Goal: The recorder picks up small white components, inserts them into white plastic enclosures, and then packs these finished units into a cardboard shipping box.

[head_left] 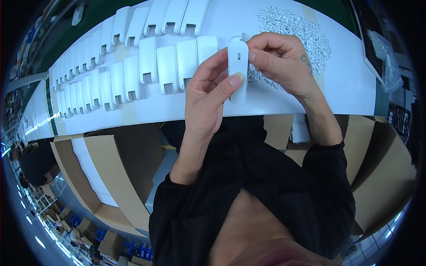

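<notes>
Above the front part of the white table, my left hand (208, 91) grips a white plastic housing (238, 84), long and narrow with a rounded top and a small slot. Its thumb presses on the housing's face, the fingers behind it. My right hand (284, 62) pinches at the housing's upper right edge with thumb and forefinger; whether a small part sits between those fingertips is hidden. Just behind the right hand spreads a heap of small white plastic pieces (306, 37). To the left stand rows of similar white housings (167, 66), each with a notch at its near end.
The white table (350, 95) curves across the view. Below its front edge, an open cardboard box (104, 159) stands at left and more cardboard (381, 177) at right. A clear plastic bag (386, 62) hangs by the right end. Another person (37, 164) is at far left.
</notes>
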A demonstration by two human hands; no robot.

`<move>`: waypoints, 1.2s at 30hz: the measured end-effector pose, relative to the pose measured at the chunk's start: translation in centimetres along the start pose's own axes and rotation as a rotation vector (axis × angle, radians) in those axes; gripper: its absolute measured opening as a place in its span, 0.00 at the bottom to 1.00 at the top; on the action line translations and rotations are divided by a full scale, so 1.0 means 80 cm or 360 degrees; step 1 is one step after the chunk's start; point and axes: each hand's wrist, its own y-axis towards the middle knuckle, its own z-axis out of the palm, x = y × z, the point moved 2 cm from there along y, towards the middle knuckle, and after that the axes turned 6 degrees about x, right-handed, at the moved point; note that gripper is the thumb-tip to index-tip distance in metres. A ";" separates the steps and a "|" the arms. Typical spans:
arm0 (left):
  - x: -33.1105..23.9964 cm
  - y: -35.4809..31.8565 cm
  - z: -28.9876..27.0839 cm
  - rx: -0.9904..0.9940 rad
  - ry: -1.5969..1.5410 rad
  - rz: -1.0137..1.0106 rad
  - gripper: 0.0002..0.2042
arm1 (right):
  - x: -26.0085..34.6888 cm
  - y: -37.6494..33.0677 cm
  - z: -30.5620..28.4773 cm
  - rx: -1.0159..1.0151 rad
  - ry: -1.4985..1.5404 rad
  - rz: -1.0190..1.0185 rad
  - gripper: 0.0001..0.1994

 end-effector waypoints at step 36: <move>-0.015 0.055 0.018 -0.0007 0.0319 -0.0028 0.25 | 0.002 0.025 -0.030 -0.0122 0.0323 0.0061 0.08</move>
